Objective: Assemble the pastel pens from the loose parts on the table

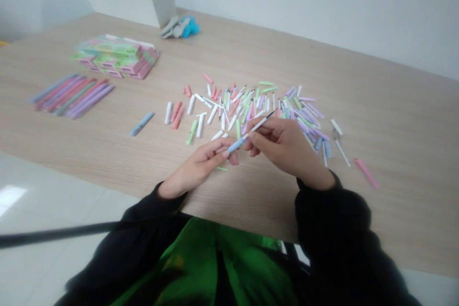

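left hand (pixel 195 169) pinches a blue pen barrel (pixel 235 145) in closed fingers, right hand (pixel 287 148) grips a thin white pen part (pixel 258 124) end to end with it, both held above the wooden table (pixel 376 91), just in front of a loose heap of pastel pen parts (pixel 247 105)

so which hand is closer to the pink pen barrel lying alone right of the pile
Right. The right hand, gripping the blue-ended pen, sits left of the pink pen barrel; the left hand, also on that pen, lies farther left still.
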`<state>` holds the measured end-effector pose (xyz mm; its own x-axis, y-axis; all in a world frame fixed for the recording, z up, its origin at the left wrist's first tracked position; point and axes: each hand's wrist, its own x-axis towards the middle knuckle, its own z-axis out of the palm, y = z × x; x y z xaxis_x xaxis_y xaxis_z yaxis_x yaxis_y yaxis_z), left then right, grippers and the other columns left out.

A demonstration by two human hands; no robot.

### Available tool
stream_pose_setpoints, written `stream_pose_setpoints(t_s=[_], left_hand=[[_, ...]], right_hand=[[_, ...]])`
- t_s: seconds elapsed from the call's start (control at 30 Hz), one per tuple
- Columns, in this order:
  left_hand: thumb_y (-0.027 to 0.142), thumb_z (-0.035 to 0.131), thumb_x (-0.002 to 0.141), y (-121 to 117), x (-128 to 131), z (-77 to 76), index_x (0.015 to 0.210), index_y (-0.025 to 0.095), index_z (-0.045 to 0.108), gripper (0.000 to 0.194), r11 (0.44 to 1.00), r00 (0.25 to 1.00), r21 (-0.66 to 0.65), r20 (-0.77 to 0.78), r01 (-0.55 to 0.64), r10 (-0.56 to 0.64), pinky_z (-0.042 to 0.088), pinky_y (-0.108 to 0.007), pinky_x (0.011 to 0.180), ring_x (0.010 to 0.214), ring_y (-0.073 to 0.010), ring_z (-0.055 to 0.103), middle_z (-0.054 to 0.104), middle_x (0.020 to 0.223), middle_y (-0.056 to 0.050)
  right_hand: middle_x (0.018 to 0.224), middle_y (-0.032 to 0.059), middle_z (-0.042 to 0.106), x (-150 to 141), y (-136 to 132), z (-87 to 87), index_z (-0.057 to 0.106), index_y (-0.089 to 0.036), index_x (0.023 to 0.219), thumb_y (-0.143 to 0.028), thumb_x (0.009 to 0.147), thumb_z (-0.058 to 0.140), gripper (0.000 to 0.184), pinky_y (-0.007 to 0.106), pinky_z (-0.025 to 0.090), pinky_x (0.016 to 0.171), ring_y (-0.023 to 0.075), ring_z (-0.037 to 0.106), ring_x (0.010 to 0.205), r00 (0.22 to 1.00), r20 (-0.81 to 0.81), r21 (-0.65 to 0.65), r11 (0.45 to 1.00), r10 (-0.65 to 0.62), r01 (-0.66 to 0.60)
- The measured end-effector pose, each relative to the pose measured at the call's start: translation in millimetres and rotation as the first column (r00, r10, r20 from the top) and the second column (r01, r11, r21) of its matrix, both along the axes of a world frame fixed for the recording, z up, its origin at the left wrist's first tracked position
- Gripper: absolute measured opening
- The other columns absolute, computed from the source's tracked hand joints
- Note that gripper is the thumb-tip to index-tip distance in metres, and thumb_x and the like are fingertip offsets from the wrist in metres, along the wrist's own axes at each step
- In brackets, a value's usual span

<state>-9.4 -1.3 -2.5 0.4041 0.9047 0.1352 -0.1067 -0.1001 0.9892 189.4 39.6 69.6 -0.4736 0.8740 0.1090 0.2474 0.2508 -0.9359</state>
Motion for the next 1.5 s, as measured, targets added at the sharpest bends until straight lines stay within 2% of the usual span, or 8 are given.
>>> stream_pose_setpoints(t_s=[0.23, 0.37, 0.47, 0.87, 1.0, 1.13, 1.27, 1.5], left_hand=[[0.044, 0.051, 0.1, -2, 4, 0.5, 0.094, 0.016, 0.058, 0.029, 1.0, 1.0, 0.015, 0.013, -0.009, 0.009, 0.039, -0.024, 0.057, 0.056, -0.01, 0.044, 0.047, 0.062, 0.005], [0.04, 0.053, 0.1, -3, 1, -2.0, 0.095, 0.017, 0.054, 0.023, 0.998, 0.986, -0.062, 0.165, -0.013, 0.023, 0.039, -0.023, 0.054, 0.053, -0.009, 0.045, 0.044, 0.061, 0.006], [0.035, 0.054, 0.1, -3, -4, -4.3, 0.109, 0.02, 0.054, 0.018, 0.995, 0.969, -0.097, 0.244, -0.022, 0.045, 0.037, -0.021, 0.052, 0.051, -0.0085, 0.045, 0.047, 0.062, 0.007], [0.034, 0.054, 0.099, -1, -8, -6.6, 0.104, 0.018, 0.059, 0.017, 0.979, 0.964, -0.11, 0.189, -0.171, 0.19, 0.029, -0.022, 0.05, 0.052, -0.0088, 0.039, 0.044, 0.062, 0.005], [0.039, 0.051, 0.101, -3, -7, -1.7, 0.094, 0.018, 0.057, 0.023, 0.982, 0.977, -0.074, 0.112, -0.175, 0.183, 0.026, -0.023, 0.049, 0.049, -0.0082, 0.035, 0.042, 0.058, 0.006], [0.042, 0.052, 0.099, -4, -6, 4.7, 0.085, 0.018, 0.056, 0.028, 0.985, 0.986, -0.049, -0.022, -0.166, 0.165, 0.028, -0.024, 0.05, 0.048, -0.0088, 0.034, 0.041, 0.054, 0.007], [0.045, 0.052, 0.098, -4, -5, 7.8, 0.077, 0.018, 0.054, 0.035, 0.991, 0.982, -0.025, -0.139, -0.133, 0.128, 0.032, -0.023, 0.051, 0.05, -0.0094, 0.038, 0.043, 0.054, 0.005], [0.043, 0.05, 0.098, -3, -5, 8.1, 0.074, 0.018, 0.053, 0.036, 0.993, 0.969, -0.005, -0.217, -0.118, 0.114, 0.031, -0.023, 0.049, 0.051, -0.0098, 0.038, 0.041, 0.056, 0.004]], right_hand=[[0.062, -0.0063, 0.054, 0, 0, -16.5, 0.059, -0.019, 0.081, -0.03, 0.082, 0.071, 0.017, 0.022, 0.04, 0.051, 0.0084, 0.05, 0.055, 0.981, 0.01, -0.068, 0.979, 0.192, -0.191], [0.067, -0.0052, 0.056, 17, 25, -16.9, 0.063, -0.018, 0.106, -0.032, 0.086, 0.066, 0.025, 0.025, 0.04, 0.054, 0.0107, 0.051, 0.058, 0.99, 0.099, -0.01, 0.995, 0.104, -0.103], [0.068, -0.0022, 0.058, 20, 48, -28.1, 0.068, -0.016, 0.095, -0.022, 0.087, 0.06, 0.013, 0.027, 0.04, 0.06, 0.0126, 0.053, 0.062, 0.942, 0.336, 0.156, 0.986, 0.006, -0.062], [0.104, 0.0167, 0.064, -34, 62, -87.9, 0.068, -0.01, 0.089, -0.011, 0.093, 0.045, 0.023, 0.035, 0.042, 0.082, 0.024, 0.057, 0.093, 0.681, 0.727, 0.407, 0.851, -0.084, -0.331], [0.093, 0.0127, 0.066, -24, 62, -69.9, 0.065, -0.013, 0.087, -0.01, 0.092, 0.046, 0.019, 0.036, 0.042, 0.082, 0.0236, 0.059, 0.088, 0.767, 0.638, 0.432, 0.857, -0.071, -0.28], [0.075, 0.0025, 0.065, -2, 51, -26.6, 0.062, -0.018, 0.085, -0.016, 0.09, 0.053, 0.011, 0.032, 0.044, 0.07, 0.0174, 0.06, 0.072, 0.932, 0.36, 0.266, 0.961, -0.03, -0.072], [0.074, 0.0007, 0.067, 11, 28, 12.2, 0.066, -0.022, 0.083, -0.022, 0.089, 0.06, 0.009, 0.032, 0.048, 0.066, 0.0163, 0.061, 0.069, 0.987, 0.161, 0.214, 0.976, -0.006, -0.029], [0.084, 0.0012, 0.072, 6, 12, 17.9, 0.071, -0.024, 0.083, -0.019, 0.09, 0.064, 0.011, 0.034, 0.05, 0.076, 0.0181, 0.064, 0.079, 0.98, 0.2, 0.311, 0.948, 0.004, -0.067]])
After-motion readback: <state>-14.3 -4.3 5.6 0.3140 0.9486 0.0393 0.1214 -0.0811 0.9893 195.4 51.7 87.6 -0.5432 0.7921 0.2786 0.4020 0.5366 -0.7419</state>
